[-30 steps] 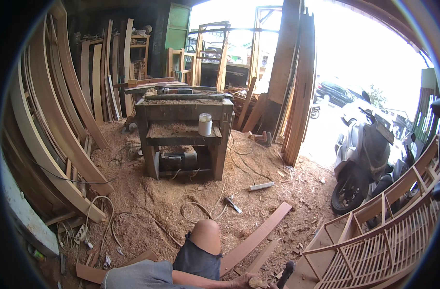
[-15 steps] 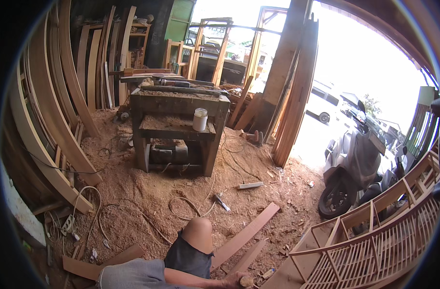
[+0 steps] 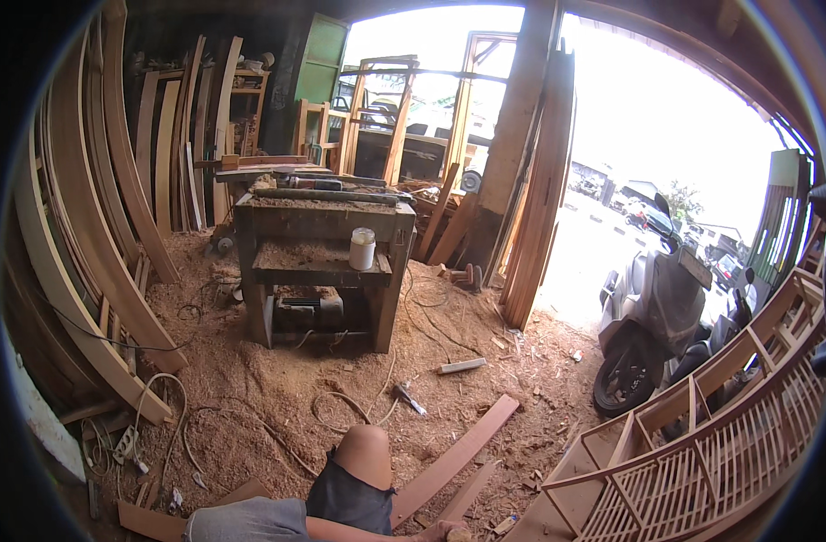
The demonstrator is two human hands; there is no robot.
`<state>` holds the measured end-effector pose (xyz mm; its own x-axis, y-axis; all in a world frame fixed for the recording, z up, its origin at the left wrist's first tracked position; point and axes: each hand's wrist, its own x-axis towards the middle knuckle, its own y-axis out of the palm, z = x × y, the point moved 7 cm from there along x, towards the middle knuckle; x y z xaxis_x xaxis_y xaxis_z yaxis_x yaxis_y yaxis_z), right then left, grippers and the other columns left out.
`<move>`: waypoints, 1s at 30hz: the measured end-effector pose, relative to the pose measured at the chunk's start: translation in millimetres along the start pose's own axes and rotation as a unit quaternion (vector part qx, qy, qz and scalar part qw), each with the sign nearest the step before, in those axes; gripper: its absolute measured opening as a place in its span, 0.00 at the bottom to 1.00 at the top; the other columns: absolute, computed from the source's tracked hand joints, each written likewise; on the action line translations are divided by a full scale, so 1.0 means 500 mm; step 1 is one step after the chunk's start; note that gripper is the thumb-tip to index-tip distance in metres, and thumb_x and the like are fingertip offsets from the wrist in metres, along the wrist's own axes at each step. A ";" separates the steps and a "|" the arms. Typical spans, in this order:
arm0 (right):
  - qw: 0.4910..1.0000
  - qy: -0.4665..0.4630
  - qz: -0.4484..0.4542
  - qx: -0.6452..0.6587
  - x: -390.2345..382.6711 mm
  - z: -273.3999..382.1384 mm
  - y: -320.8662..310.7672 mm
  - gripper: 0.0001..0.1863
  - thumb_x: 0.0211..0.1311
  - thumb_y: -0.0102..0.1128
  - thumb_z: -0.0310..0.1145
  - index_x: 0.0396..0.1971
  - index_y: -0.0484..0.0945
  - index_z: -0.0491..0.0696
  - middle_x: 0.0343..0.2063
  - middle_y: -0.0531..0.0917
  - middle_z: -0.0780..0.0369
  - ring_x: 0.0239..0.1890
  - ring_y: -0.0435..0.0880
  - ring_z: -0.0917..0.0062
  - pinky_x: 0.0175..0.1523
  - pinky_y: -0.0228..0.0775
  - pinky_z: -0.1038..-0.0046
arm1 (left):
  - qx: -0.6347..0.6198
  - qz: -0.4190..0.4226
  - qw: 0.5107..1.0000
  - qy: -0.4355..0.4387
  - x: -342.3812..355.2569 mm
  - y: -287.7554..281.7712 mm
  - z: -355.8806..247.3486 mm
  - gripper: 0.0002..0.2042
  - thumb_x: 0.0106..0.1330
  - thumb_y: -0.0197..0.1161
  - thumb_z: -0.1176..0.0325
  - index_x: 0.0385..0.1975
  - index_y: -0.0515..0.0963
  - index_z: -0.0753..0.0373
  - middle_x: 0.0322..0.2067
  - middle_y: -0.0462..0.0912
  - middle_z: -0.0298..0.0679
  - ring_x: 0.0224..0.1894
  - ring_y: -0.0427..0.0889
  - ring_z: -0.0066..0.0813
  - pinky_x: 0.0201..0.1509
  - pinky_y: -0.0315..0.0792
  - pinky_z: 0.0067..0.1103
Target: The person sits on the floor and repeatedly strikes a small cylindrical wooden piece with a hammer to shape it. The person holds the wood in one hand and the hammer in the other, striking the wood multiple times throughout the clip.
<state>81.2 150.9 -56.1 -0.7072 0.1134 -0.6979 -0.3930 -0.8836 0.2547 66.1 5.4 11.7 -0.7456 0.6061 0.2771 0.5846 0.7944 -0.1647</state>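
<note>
Gripping tan, round-topped piece (image 3: 459, 535), left hand (image 3: 433, 531): fingers curled about it, lower part cut off.

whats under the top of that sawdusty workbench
Within the workbench, a shelf holds a white jar and sawdust; below sits a dark, motor-like unit. Whatever lies directly behind that unit is hidden.

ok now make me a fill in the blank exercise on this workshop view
1. Including the left hand, the number of the person's hands in view is ____.
2. The long reddish plank lies to the ____ of the bare knee.
3. The jar on the stand is ____ in colour.
4. The metal door at the back is painted ____.

Missing words: one; right; white; green.
</note>
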 end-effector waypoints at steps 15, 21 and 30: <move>0.955 0.132 -0.101 0.245 0.143 -0.297 -0.307 0.11 0.69 0.68 0.37 0.35 0.74 0.50 0.16 0.76 0.62 0.16 0.77 0.68 0.24 0.76 0.62 | 0.038 -0.014 0.999 -0.016 -0.019 0.030 0.026 0.16 0.56 0.78 0.66 0.40 0.80 0.64 0.33 0.85 0.45 0.37 0.87 0.40 0.44 0.79 0.31; 0.956 0.120 -0.140 0.230 0.083 -0.285 -0.306 0.12 0.69 0.67 0.38 0.39 0.71 0.52 0.15 0.73 0.62 0.16 0.73 0.66 0.24 0.74 0.60 | 0.043 -0.013 0.999 -0.009 -0.031 0.027 -0.008 0.17 0.56 0.79 0.65 0.39 0.81 0.65 0.34 0.85 0.45 0.36 0.87 0.39 0.43 0.80 0.30; 0.953 0.109 -0.146 0.241 0.022 -0.225 -0.239 0.12 0.69 0.69 0.40 0.38 0.73 0.53 0.17 0.72 0.65 0.16 0.73 0.72 0.22 0.74 0.64 | 0.006 -0.016 0.999 -0.032 -0.004 0.008 -0.026 0.14 0.60 0.81 0.65 0.36 0.80 0.61 0.30 0.84 0.33 0.34 0.81 0.18 0.39 0.77 0.23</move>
<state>186.5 206.7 -169.5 -0.4073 0.1794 -0.8955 -0.8164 -0.5110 0.2690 74.1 7.0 22.9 -0.7832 0.5813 0.2208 0.5565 0.8136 -0.1681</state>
